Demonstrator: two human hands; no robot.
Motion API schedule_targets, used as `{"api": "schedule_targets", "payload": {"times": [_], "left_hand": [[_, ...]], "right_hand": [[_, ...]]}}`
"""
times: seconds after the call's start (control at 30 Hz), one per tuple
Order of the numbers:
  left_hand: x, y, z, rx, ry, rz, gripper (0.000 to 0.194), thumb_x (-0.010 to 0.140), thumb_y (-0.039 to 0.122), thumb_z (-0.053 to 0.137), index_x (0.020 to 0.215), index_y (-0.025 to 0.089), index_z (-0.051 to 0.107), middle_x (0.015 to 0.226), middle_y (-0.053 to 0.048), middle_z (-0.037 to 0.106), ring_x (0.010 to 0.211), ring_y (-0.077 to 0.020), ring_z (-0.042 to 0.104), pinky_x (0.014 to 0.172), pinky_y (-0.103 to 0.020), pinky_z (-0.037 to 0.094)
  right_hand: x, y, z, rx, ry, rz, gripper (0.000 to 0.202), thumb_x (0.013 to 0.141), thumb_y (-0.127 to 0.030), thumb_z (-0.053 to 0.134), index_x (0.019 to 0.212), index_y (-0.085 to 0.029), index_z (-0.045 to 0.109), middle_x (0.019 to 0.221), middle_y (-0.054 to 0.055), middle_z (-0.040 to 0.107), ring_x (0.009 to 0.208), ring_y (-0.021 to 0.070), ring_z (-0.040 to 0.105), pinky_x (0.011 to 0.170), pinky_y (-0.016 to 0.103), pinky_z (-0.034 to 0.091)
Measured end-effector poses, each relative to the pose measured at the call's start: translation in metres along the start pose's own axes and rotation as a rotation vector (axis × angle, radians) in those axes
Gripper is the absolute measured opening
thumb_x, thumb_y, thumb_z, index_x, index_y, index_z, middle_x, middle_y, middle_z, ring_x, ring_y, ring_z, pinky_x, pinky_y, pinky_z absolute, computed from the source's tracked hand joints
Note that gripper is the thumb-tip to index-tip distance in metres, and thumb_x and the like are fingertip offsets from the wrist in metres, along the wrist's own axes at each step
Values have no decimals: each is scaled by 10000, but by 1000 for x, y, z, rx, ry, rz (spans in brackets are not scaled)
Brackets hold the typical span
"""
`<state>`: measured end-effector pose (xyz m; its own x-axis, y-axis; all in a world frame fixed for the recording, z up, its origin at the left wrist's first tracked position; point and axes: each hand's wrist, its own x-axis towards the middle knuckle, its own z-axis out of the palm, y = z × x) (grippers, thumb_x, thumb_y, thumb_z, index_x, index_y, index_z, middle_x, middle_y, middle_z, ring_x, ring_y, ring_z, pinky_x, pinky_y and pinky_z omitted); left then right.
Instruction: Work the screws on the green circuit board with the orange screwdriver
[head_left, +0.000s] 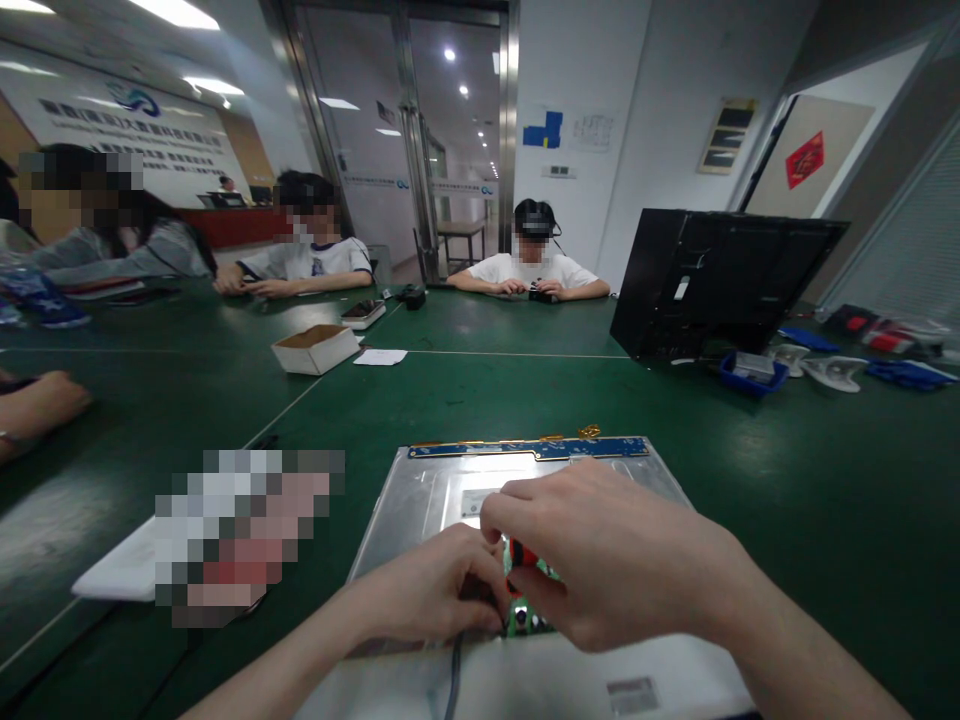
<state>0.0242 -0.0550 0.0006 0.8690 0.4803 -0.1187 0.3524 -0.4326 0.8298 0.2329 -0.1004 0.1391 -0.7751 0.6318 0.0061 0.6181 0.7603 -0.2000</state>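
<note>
A silver metal panel [397, 515], apparently the back of a flat screen, lies in front of me with a long blue circuit strip [480, 450] along its far edge. My right hand [615, 550] is closed around a red and black handle [519, 553], which looks like a screwdriver's; its tip is hidden. Below that handle, a green circuit board [529, 620] shows between my hands. My left hand [442, 585] has its fingers pinched together at the board's left side, and what they hold, if anything, is hidden. A grey cable [454, 675] runs toward me from under it.
A black monitor-like housing [712, 280] stands at the right, beside a blue tray [750, 375]. An open white box [316, 352] sits farther back on the green table [480, 395]. Blurred items [247, 540] lie at left. Several people sit around the table, one person's hand [49, 400] at far left.
</note>
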Motion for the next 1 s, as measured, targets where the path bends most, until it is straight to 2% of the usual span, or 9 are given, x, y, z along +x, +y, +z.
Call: {"api": "schedule_targets", "payload": {"times": [0.17,0.3,0.47,0.63,0.8,1.0], "left_hand": [[1,5,-6,34,16,20,129,727,121,741,839,184,734,886,-9,663,778,-173,575,663,-242,448],[2,8,-7,71,17,30,59,731,126,733,762,171,709,812,5,610,723,-149,529,609,-225,401],[4,8,-5,10,-3,58,145,718,49,684,774,172,737,829,2,643,714,-136,559,614,-210,436],[3,10,-4,13,-11,39,126,738,77,693,793,173,753,793,4,645,686,-128,564,594,-197,443],[2,9,-6,6,17,35,122,728,115,702,823,175,749,866,-5,638,707,-132,554,602,-209,437],[3,8,-4,40,6,35,84,754,122,672,753,169,742,737,9,641,664,-130,559,580,-197,414]], "right_hand": [[3,0,5,-18,48,34,85,922,-276,611,934,-192,608,819,24,719,652,159,601,532,277,239],[3,3,7,-20,54,48,122,894,-305,642,930,-193,608,803,25,716,641,162,600,530,274,232],[0,5,5,13,64,-40,124,824,-242,639,901,-177,567,879,39,691,678,156,573,524,271,279],[0,4,2,18,20,-9,119,859,-220,614,970,-185,586,899,33,718,711,171,615,534,284,281],[2,3,3,-42,40,60,150,924,-324,627,1013,-204,621,842,29,736,672,174,623,551,282,254],[0,2,3,-7,42,-16,150,853,-284,650,943,-191,574,878,27,681,661,155,564,512,274,268]]}}
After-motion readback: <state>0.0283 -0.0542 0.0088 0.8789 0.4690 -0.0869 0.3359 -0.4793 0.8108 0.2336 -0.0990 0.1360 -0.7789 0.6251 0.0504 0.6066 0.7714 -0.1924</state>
